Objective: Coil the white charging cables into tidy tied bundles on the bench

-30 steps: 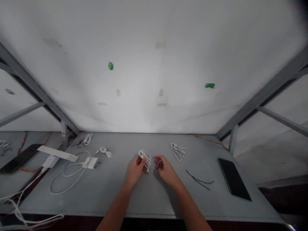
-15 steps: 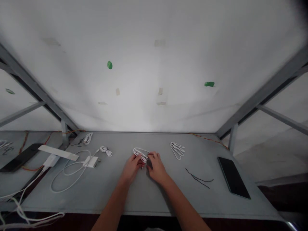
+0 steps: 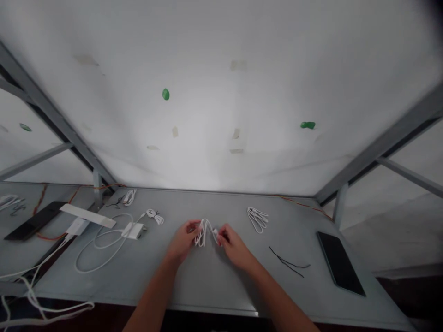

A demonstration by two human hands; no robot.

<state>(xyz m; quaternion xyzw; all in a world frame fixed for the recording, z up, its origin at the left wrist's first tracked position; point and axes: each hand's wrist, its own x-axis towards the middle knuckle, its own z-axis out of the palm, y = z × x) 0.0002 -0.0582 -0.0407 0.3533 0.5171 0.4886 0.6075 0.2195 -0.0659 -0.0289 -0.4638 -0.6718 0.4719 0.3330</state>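
Note:
A coiled white cable point(image 3: 203, 233) is held between my two hands above the middle of the grey table. My left hand point(image 3: 186, 237) pinches the loops at their left side. Fingers of my right hand point(image 3: 229, 240) are closed on one end of the same cable, near a white connector point(image 3: 215, 232). A strand runs from the loops across to that end. To the right lies another coiled white cable point(image 3: 258, 218), apart from my hands. Thin black twist ties point(image 3: 288, 262) rest nearer the front right.
A dark phone point(image 3: 341, 263) lies at the right. On the left are a white charger with cable point(image 3: 134, 230), a tied white cable point(image 3: 154, 216), another bundle point(image 3: 129, 197) and a white strip point(image 3: 88, 215) over a power strip. Metal frame posts point(image 3: 341, 205) flank the table.
My hands have moved slightly apart. The loops now hang from my left hand, and my right hand has drawn the cable's end out to the right. The view has shifted a little.

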